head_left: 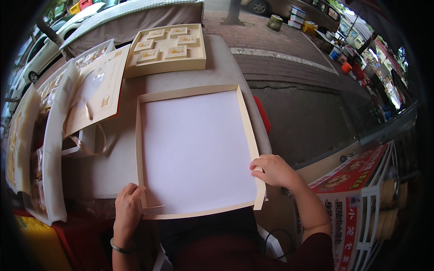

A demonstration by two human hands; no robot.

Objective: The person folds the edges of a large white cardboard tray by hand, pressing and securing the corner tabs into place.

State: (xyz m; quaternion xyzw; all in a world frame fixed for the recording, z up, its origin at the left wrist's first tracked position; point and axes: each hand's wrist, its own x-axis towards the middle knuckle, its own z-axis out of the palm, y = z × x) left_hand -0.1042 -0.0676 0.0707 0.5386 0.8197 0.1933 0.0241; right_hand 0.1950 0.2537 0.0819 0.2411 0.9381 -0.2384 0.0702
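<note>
A shallow cream cardboard box (pixel 194 93) with a white inside lies in front of me, its near edge reaching past the table's edge toward my lap. My left hand (pixel 129 202) is closed on the left wall close to the near corner, thumb over the rim. On the opposite side, my right hand (pixel 275 170) pinches the right wall between thumb and fingers. The near right corner stands apart, with the end of the right wall jutting beyond the front wall. Farther back sits another cream box (pixel 165 67) with several small square printed boxes (pixel 176 52) inside.
A printed cardboard lid (pixel 101 86) leans at the left, above a ribbon (pixel 106 140). White plastic crates (pixel 54 149) of wrapped goods line the table's left side. A red stool (pixel 262 115) shows beyond the grey table's (pixel 221 58) right edge. A printed sign (pixel 348 180) stands at right.
</note>
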